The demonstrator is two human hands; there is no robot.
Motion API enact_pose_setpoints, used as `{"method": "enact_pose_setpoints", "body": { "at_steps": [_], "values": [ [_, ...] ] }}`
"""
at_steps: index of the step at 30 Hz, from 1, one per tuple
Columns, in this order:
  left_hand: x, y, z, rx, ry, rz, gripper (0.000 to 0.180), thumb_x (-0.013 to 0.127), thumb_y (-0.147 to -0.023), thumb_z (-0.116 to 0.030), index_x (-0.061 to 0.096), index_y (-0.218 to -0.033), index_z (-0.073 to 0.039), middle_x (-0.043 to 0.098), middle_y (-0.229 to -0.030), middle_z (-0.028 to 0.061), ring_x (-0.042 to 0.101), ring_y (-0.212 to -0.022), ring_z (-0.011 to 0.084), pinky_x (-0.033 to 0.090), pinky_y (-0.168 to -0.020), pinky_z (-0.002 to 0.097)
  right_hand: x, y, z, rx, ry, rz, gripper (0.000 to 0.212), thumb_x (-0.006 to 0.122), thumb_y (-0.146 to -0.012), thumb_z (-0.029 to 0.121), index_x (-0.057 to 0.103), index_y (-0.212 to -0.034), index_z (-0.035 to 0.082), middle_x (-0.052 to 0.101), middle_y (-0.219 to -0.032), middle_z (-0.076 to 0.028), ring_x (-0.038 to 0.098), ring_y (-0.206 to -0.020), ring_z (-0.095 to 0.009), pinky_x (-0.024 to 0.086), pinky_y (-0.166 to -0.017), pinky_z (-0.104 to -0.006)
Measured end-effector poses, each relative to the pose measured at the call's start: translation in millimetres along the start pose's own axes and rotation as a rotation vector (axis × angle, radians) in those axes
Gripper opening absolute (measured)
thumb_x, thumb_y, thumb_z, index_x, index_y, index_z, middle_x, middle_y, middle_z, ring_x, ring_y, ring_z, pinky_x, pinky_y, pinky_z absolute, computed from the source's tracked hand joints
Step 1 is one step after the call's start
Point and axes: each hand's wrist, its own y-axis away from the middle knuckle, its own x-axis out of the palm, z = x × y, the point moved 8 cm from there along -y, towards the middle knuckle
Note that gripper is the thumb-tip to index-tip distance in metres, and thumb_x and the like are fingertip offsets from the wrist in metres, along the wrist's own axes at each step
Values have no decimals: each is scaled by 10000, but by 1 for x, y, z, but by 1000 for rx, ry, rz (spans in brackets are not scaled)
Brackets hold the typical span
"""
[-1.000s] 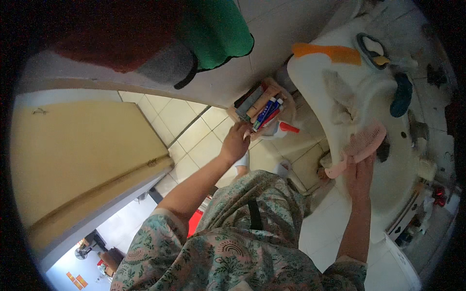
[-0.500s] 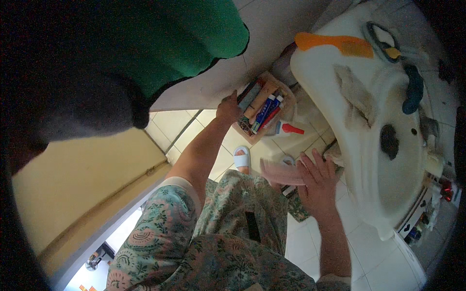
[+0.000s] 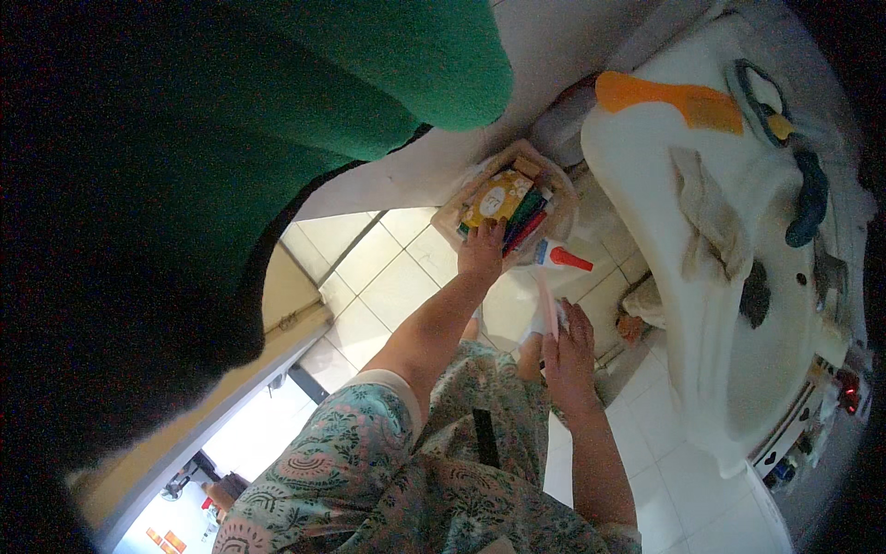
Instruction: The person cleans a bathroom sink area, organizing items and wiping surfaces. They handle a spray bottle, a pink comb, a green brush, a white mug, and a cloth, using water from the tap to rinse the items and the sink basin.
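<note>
The person's right hand (image 3: 572,355) pinches a pale pink comb (image 3: 547,300) between thumb and fingers; the comb is seen almost edge-on and a little blurred, reaching up from the hand above the floor, well apart from the basin on the right. The left hand (image 3: 482,249) reaches out to a light-coloured basket (image 3: 445,220), its fingers a little spread over the near end of a yellow floral packet (image 3: 498,198); whether they grip the packet or only rest on it cannot be told. The packet lies inside the basket, beside dark green and red slim items (image 3: 526,229) that lean together to its right. Just outside the basket, on its right, is a white bottle with a red cap (image 3: 570,259), near the tip of the comb. Cream tiles (image 3: 388,286) cover the floor below. On the white basin (image 3: 629,171) lie a flat orange object (image 3: 706,104), a crumpled grey-beige cloth (image 3: 706,212) and, at the far edge, a dark blue object (image 3: 808,198); a dark patch (image 3: 755,295) shows inside the bowl. Green fabric (image 3: 388,74) hangs across the upper left.
</note>
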Motion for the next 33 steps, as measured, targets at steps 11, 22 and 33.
{"method": "enact_pose_setpoints", "body": {
  "at_steps": [11,22,33],
  "values": [
    [-23,-50,85,-32,-103,-135,347,444,-844,-151,477,-1189,-127,631,-981,140,627,-859,310,505,-738,399,6,-4,-14,26,-33,86,300,462,-868,140,551,-1060,-72,364,-1315,-215,336,-1214,-395,289,-1016,-476],
    [-18,0,28,199,-237,88,253,444,-849,-169,649,-987,-116,651,-912,118,632,-844,260,511,-700,358,14,8,-25,71,-9,91,320,419,-903,175,527,-1115,-40,373,-1323,-160,336,-1220,-342,301,-1014,-435],
    [-45,-25,67,-111,-242,-35,250,499,-842,-196,560,-1041,-58,617,-953,158,624,-854,287,519,-626,384,12,9,-35,98,-62,93,307,440,-893,166,532,-1101,-40,385,-1318,-170,349,-1216,-360,300,-1014,-449]
  ]
}}
